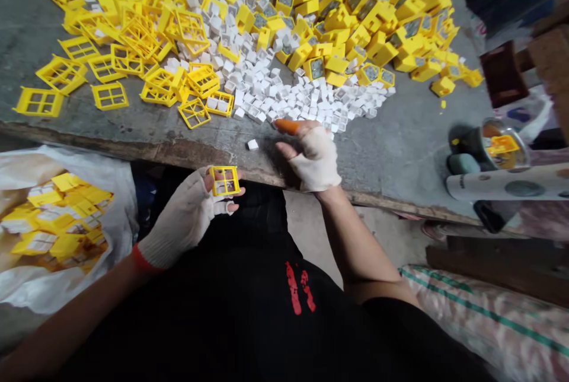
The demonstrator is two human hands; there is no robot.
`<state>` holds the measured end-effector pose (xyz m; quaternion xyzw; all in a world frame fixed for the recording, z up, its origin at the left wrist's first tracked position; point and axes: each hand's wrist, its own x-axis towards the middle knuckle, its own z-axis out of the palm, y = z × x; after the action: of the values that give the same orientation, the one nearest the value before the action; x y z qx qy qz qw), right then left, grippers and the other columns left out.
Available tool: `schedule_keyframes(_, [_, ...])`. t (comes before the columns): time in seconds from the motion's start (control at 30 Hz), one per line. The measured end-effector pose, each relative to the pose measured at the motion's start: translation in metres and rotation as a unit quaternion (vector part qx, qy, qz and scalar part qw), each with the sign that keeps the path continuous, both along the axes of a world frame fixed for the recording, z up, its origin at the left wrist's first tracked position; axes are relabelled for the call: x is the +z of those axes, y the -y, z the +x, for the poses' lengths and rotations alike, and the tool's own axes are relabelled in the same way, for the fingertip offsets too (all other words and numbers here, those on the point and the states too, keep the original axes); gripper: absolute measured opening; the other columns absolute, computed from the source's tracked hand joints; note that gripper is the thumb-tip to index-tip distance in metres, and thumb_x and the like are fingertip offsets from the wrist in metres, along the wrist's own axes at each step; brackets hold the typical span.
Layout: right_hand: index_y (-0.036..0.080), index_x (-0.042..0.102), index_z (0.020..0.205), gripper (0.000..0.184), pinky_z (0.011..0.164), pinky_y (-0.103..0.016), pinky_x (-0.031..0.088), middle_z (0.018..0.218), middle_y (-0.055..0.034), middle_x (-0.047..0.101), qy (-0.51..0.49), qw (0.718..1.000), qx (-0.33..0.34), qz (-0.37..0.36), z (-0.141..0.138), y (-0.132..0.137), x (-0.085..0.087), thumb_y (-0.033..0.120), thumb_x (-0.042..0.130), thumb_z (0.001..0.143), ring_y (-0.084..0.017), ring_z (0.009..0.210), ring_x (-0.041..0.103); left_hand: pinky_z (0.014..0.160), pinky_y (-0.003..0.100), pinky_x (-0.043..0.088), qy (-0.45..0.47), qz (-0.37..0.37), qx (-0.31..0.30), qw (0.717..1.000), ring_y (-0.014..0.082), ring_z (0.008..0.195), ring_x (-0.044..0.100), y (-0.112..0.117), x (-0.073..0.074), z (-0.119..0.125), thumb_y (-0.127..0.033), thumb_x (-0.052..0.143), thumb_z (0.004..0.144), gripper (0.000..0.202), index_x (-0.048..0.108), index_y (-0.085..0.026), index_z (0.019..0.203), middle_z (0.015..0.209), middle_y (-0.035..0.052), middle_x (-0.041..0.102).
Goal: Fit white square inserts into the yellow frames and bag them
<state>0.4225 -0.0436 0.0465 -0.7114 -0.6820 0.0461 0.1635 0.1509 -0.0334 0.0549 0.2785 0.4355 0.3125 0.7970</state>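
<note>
One yellow plastic frame (224,181) in the head view, flat across curled fingers (232,193) of the gloved left hand (182,216), near the edge of the surface (391,150); right hand (312,159) empty, half open, orange-capped fingertip (287,127) just beside white plastic cubes (311,106); one loose cube (252,145) between both hands, nearer the right.

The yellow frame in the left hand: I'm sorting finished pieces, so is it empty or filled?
Empty: the yellow frame held in the left hand has open panes, with fingers showing through them.
</note>
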Motion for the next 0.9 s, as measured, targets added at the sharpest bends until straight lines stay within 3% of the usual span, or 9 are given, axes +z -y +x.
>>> schedule_keyframes(0.07, [0.024, 0.082, 0.141, 0.04, 0.111, -0.057, 0.049, 0.133, -0.0148, 0.081, -0.005, 0.999, -0.039, 0.006, 0.002, 0.003, -0.002, 0.035, 0.063, 0.108, -0.038, 0.128, 0.067, 0.075, 0.038, 0.064, 0.001, -0.006, -0.002, 1.0, 0.0326, 0.104, 0.08, -0.001, -0.002, 0.0, -0.051, 0.095, 0.085, 0.044, 0.075, -0.021, 0.11, 0.126, 0.0125, 0.082])
schedule_keyframes(0.23, [0.026, 0.083, 0.132, 0.037, 0.107, -0.059, 0.048, 0.127, -0.0156, 0.082, 0.034, 0.998, -0.029, -0.034, -0.027, -0.009, -0.004, 0.05, 0.064, 0.111, -0.042, 0.127, 0.066, 0.072, 0.035, 0.062, -0.001, 0.0, 0.019, 1.0, 0.0289, 0.097, 0.08, -0.001, -0.008, -0.003, -0.046, 0.091, 0.087, 0.039, 0.074, -0.02, 0.111, 0.126, 0.0124, 0.081])
schedule_keyframes(0.33, [0.026, 0.082, 0.125, 0.032, 0.11, -0.059, 0.047, 0.127, -0.0151, 0.082, 0.034, 0.998, -0.024, -0.043, -0.045, -0.017, -0.004, 0.047, 0.061, 0.114, -0.041, 0.129, 0.065, 0.066, 0.03, 0.058, 0.005, 0.002, 0.037, 0.999, 0.0242, 0.091, 0.079, 0.0, -0.011, -0.007, -0.044, 0.091, 0.087, 0.038, 0.074, -0.019, 0.11, 0.124, 0.0107, 0.08])
schedule_keyframes(0.5, [0.028, 0.085, 0.117, 0.023, 0.109, -0.053, 0.049, 0.125, -0.0109, 0.084, -0.049, 0.997, 0.039, -0.037, -0.049, -0.011, -0.006, 0.036, 0.064, 0.11, -0.034, 0.122, 0.072, 0.068, 0.029, 0.061, 0.031, -0.001, 0.041, 0.999, 0.0227, 0.093, 0.078, 0.001, -0.006, -0.01, -0.048, 0.094, 0.087, 0.042, 0.074, -0.019, 0.111, 0.119, 0.009, 0.079])
schedule_keyframes(0.7, [0.033, 0.087, 0.121, 0.034, 0.116, -0.052, 0.052, 0.125, -0.0058, 0.089, -0.136, 0.98, 0.135, 0.044, -0.062, 0.018, 0.01, 0.059, 0.066, 0.113, -0.031, 0.116, 0.079, 0.063, 0.029, 0.059, 0.078, -0.003, -0.009, 0.997, 0.0245, 0.091, 0.079, 0.002, -0.008, -0.008, -0.049, 0.101, 0.084, 0.05, 0.075, -0.028, 0.121, 0.116, 0.0054, 0.081])
schedule_keyframes(0.8, [0.036, 0.089, 0.119, 0.031, 0.121, -0.054, 0.051, 0.131, -0.0037, 0.088, -0.141, 0.978, 0.152, 0.028, -0.073, 0.024, 0.008, 0.058, 0.067, 0.113, -0.031, 0.127, 0.078, 0.063, 0.03, 0.059, 0.106, -0.009, -0.033, 0.994, 0.0248, 0.09, 0.079, 0.004, -0.013, -0.009, -0.051, 0.1, 0.086, 0.049, 0.078, -0.033, 0.125, 0.115, 0.0041, 0.082])
schedule_keyframes(0.9, [0.036, 0.089, 0.121, 0.032, 0.116, -0.05, 0.056, 0.137, -0.0034, 0.087, -0.155, 0.969, 0.192, 0.024, -0.066, 0.027, 0.001, 0.057, 0.066, 0.113, -0.029, 0.128, 0.078, 0.063, 0.03, 0.06, 0.09, -0.018, -0.047, 0.995, 0.0241, 0.088, 0.08, 0.005, -0.012, -0.008, -0.053, 0.101, 0.084, 0.047, 0.079, -0.033, 0.122, 0.112, 0.0012, 0.083])
